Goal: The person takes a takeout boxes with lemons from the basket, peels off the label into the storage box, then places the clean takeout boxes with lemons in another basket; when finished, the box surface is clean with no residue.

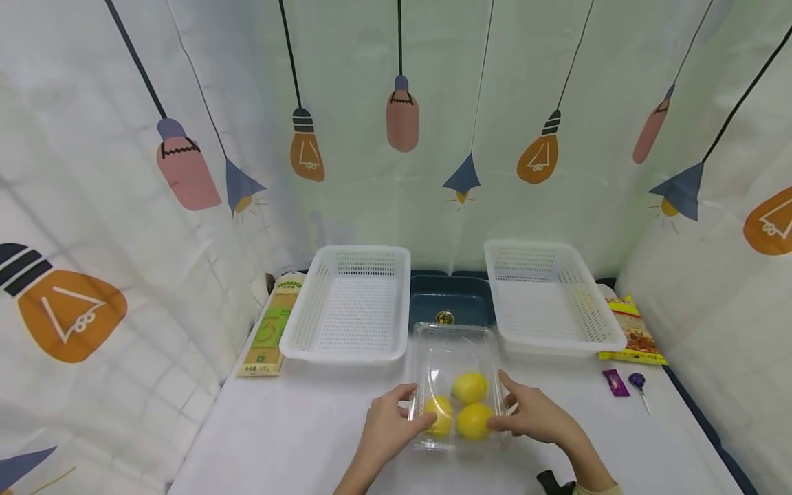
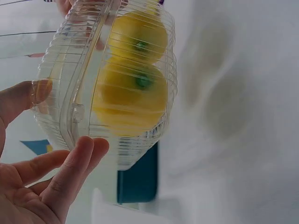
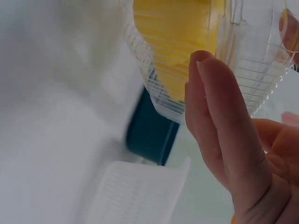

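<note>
A clear plastic clamshell box [image 1: 454, 344] with its lid down hangs a little above the white table, between both hands. Inside it lie three yellow lemons [image 1: 470, 388]; green spots show on two of them in the left wrist view. My left hand [image 1: 391, 423] grips the box's left side, thumb over the lid and fingers along the rim. At the right side my right hand [image 1: 537, 414] holds it the same way, its fingers [image 3: 229, 107] against the ribbed wall.
Behind the box stand a white basket [image 1: 345, 356] at left, another white basket [image 1: 557, 346] at right and a dark blue tray [image 1: 452, 302] between. A tan-green packet [image 1: 266, 337] lies far left. A yellow bag [image 1: 637, 333], purple-wrapped candy [image 1: 615, 383] and lollipop [image 1: 636, 379] lie right.
</note>
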Available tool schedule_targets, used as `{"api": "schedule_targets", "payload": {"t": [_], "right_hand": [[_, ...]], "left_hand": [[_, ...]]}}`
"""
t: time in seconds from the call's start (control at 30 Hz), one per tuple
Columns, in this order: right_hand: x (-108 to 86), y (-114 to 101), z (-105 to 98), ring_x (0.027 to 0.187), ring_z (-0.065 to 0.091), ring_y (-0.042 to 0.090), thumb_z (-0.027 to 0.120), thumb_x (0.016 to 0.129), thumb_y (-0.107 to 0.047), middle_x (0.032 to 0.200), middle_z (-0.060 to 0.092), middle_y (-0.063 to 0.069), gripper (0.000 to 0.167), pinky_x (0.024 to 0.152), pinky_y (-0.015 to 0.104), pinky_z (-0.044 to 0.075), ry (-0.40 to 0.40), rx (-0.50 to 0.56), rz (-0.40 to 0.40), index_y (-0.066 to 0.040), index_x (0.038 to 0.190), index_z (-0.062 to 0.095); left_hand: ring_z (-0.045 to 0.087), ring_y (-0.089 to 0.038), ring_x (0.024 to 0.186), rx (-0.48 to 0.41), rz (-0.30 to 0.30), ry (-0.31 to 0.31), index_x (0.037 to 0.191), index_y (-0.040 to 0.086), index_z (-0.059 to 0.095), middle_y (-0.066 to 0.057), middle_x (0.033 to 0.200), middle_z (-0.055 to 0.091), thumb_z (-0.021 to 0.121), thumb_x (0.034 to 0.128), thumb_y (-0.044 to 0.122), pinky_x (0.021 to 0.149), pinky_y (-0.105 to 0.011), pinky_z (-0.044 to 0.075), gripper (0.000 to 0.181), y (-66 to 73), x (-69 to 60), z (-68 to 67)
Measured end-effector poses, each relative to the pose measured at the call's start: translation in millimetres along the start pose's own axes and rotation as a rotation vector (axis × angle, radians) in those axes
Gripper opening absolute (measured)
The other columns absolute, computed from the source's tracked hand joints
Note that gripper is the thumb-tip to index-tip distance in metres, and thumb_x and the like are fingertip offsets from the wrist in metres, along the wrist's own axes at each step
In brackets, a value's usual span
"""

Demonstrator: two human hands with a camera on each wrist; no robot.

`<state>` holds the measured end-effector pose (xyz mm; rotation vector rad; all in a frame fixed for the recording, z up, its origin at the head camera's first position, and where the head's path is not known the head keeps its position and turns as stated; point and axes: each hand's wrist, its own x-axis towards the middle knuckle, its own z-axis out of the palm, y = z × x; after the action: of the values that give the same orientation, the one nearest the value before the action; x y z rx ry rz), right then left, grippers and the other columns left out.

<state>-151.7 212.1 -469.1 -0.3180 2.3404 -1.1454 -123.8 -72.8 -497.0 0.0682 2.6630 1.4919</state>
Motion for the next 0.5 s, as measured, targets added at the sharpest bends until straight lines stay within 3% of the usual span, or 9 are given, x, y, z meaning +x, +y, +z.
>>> {"api": "schedule_targets", "payload": {"t": [0.27, 0.5], "right_hand": [[-9.8, -19, -23, 0.086, 0.07, 0.019, 0.074, 0.087, -0.037, 0.115, 0.067, 0.023, 0.099, 0.065, 0.03, 0.059, 0.038, -0.045, -0.064, 0.009, 0.154, 0.017], [-15.0, -32, -52, 0.093, 0.07, 0.022, 0.073, 0.088, -0.038, 0.12, 0.065, 0.024, 0.095, 0.069, 0.03, 0.059, 0.127, -0.126, -0.086, 0.004, 0.155, 0.021]], "left_hand": [[0.072, -0.013, 0.08, -0.014, 0.016, 0.024, 0.123, 0.006, 0.067, -0.013, 0.114, 0.074, 0.084, 0.0717, 0.043, 0.063, -0.023, 0.056, 0.065, 24.8, 3.1, -14.8], [0.074, -0.016, 0.086, -0.048, 0.065, 0.037, 0.128, 0.011, 0.065, -0.012, 0.12, 0.072, 0.082, 0.0747, 0.048, 0.062, -0.022, 0.056, 0.067, 46.4, 24.2, -15.4]]}}
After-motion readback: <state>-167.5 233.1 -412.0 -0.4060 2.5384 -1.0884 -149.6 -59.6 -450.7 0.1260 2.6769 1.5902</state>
